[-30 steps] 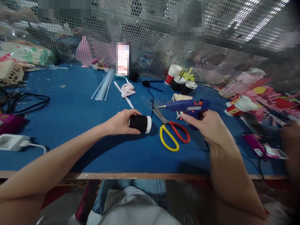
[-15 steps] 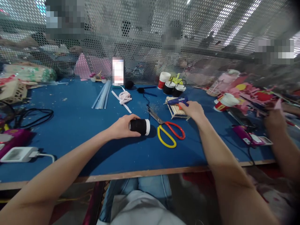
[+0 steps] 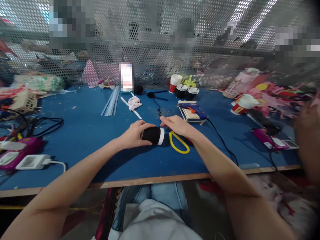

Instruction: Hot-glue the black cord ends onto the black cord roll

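My left hand [image 3: 136, 135] is closed around a paper cup [image 3: 152, 135] lying on its side, its wall wrapped in black yarn and its white end facing right. Just right of the cup, my right hand [image 3: 176, 125] has its fingertips pinched together where a strand of black yarn [image 3: 158, 108] reaches them. Beneath that hand lie scissors [image 3: 179, 145], mostly covered, with the yellow handle loop showing. A blue glue gun [image 3: 193, 108] rests on a small rack of wooden sticks [image 3: 188, 115], beyond my right hand.
Behind the yarn are a white ribbon [image 3: 134, 103], clear glue sticks [image 3: 111, 101] and a phone [image 3: 126, 76]. Black-wrapped cups [image 3: 180, 91] stand near the mesh screen [image 3: 155, 50]. Purple power strips [image 3: 268, 140] with cables lie at both sides. Another person's arm [image 3: 308, 133] is at far right.
My right hand has let go of the glue gun, leaving it on the stick rack, and has moved left to the yarn beside the cup. My left hand keeps its hold on the cup.
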Action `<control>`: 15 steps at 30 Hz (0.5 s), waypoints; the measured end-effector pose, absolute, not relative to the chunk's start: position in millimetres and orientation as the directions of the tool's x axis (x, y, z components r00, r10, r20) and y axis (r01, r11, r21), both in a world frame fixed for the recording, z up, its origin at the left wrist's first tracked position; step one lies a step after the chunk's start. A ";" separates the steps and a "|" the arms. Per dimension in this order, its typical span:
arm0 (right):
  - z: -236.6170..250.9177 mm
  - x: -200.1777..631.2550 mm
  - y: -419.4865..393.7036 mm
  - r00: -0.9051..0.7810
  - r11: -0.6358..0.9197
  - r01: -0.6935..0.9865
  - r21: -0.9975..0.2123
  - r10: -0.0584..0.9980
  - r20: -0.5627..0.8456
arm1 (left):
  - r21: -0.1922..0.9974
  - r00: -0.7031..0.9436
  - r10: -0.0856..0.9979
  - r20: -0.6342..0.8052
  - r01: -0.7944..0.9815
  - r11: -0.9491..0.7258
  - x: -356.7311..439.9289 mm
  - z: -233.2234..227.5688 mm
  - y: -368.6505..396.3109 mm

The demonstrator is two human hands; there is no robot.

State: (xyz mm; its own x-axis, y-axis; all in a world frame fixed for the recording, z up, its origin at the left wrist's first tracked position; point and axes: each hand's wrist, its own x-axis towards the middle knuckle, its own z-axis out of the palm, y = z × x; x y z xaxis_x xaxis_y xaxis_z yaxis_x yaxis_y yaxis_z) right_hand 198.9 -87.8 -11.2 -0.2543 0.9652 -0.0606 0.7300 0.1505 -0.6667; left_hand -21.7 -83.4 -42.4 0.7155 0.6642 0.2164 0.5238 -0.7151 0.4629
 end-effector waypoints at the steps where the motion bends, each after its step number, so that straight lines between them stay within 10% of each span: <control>1: -14.6 195.9 -87.7 -0.257 0.114 0.697 -0.708 0.961 -0.098 | 0.436 0.721 0.658 0.215 0.532 -0.726 -21.3 -42.3 -84.3; 7: -23.6 192.2 -91.3 -0.367 -0.004 0.464 -0.886 0.909 -0.196 | 0.361 0.710 0.644 0.285 0.543 -0.759 -17.1 -38.2 -92.3; 15: -29.0 181.5 -99.6 -0.287 0.158 0.373 -0.914 0.957 0.048 | 0.242 0.709 0.624 0.330 0.575 -0.782 -11.6 -29.7 -102.5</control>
State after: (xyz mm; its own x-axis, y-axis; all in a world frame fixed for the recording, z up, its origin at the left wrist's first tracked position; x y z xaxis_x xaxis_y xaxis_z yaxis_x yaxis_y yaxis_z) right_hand 181.5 -99.6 -29.0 -0.2870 0.9567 0.0481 0.3727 0.1578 -0.9144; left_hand -11.6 -102.5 -29.7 0.7087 0.6235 0.3300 0.5749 -0.7816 0.2420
